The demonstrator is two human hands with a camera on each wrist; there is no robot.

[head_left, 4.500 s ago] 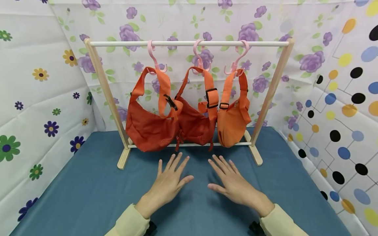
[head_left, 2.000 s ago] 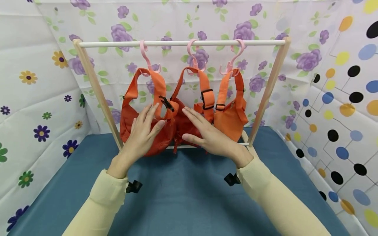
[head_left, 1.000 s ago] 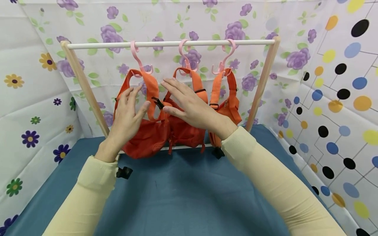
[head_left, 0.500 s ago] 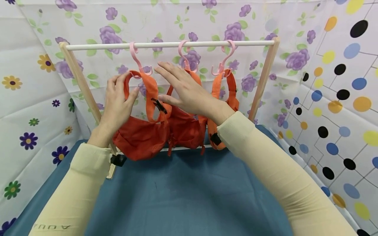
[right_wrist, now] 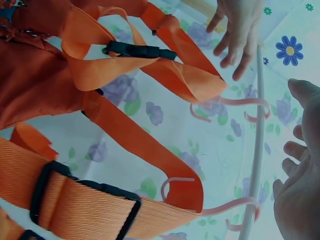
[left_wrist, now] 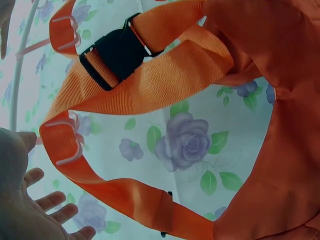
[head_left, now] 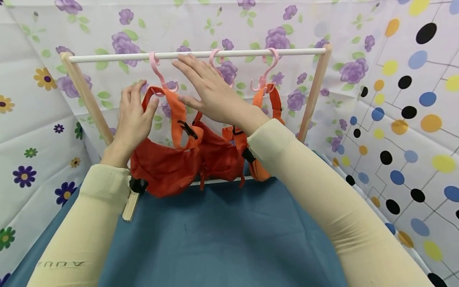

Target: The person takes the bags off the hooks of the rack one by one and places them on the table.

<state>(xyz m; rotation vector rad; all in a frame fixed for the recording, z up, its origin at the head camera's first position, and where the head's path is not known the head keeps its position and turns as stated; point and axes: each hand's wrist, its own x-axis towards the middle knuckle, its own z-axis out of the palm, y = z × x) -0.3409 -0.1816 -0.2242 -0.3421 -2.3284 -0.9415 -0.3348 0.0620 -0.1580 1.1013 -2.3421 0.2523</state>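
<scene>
My left hand (head_left: 132, 119) is open beside the strap of the left red bag (head_left: 163, 169), its fingertips near the pink hook (head_left: 157, 71). My right hand (head_left: 213, 89) is raised, fingers straight, its fingertips right at the white rod (head_left: 118, 57) and between the left and middle hooks. Behind that hand hangs the middle red bag (head_left: 220, 155), its upper strap hidden. The orange bag (head_left: 259, 170) at the right is partly covered by the right forearm. In the left wrist view a black buckle (left_wrist: 117, 52) shows on an orange strap. Neither hand holds anything.
The rack has wooden side posts (head_left: 86, 97) and a wooden foot (head_left: 130, 206) on the blue cloth (head_left: 215, 235). Another pink hook (head_left: 270, 65) carries the orange bag. Flowered cloth (head_left: 193, 20) stands behind, dotted cloth (head_left: 412, 131) at the right.
Both hands have risen from low over the blue cloth to the bags' straps, and the right one on up to the rod. The bags still hang; the head view has shifted.
</scene>
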